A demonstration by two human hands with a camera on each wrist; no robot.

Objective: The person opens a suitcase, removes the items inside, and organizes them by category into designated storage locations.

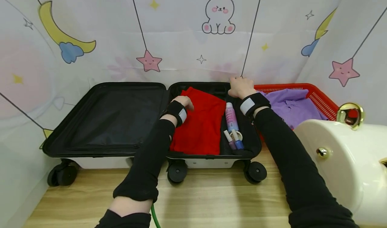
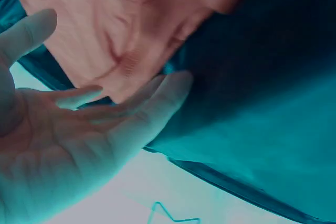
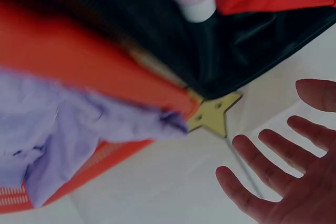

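**Open suitcase (image 1: 112,120) with red cloth (image 1: 198,130) in its right half**

A printed curtain (image 1: 187,26) hangs behind a wood-grain tabletop (image 1: 205,201). The suitcase lies spread on the tabletop, its wheels facing the person. To its right sits a glossy white bin (image 1: 335,154) with gold-coloured fittings, and behind that a red basket (image 1: 323,102) holding purple cloth (image 1: 291,107). The red cloth lies flat in the suitcase's right half, filling most of it.

The left hand (image 1: 183,102) is at the red cloth's left edge — fingers extended, thumb well apart, gripping nothing; whether it touches the cloth I cannot tell. The right hand (image 1: 242,87) is by the suitcase's back right corner, its fingers spread and empty.

Just right of the red cloth lies a pink-and-blue bottle (image 1: 231,117) with a white cap. Smallest are two little bottles (image 1: 239,144) with pale caps, side by side at its near end.
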